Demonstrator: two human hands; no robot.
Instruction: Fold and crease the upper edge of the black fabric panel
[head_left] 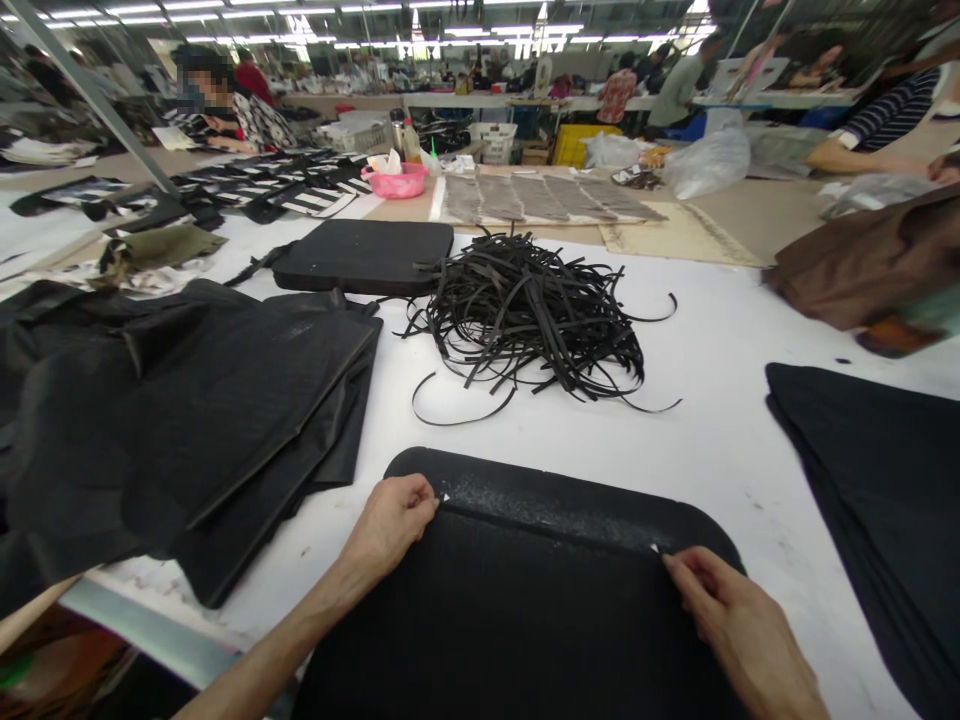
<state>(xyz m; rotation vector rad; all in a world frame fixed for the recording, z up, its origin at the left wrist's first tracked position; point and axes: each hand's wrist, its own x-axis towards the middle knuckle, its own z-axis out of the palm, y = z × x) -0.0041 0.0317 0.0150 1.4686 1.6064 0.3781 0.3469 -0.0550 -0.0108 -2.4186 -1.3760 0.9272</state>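
Note:
A black rounded panel (525, 500) lies on the white table in front of me, with a black fabric layer (510, 620) laid over its near part. My left hand (394, 520) is closed in a pinch on the fabric's far left edge, where a small white mark shows. My right hand (739, 625) pinches the same edge at the far right, beside another white mark. Beyond the panel sits a tangled heap of black strips (532, 320).
A stack of black fabric pieces (187, 410) fills the left side. Another black panel (364, 255) lies behind it. Black cloth (877, 470) covers the right. A brown garment (862, 260), a pink bowl (395, 181) and other people sit farther back.

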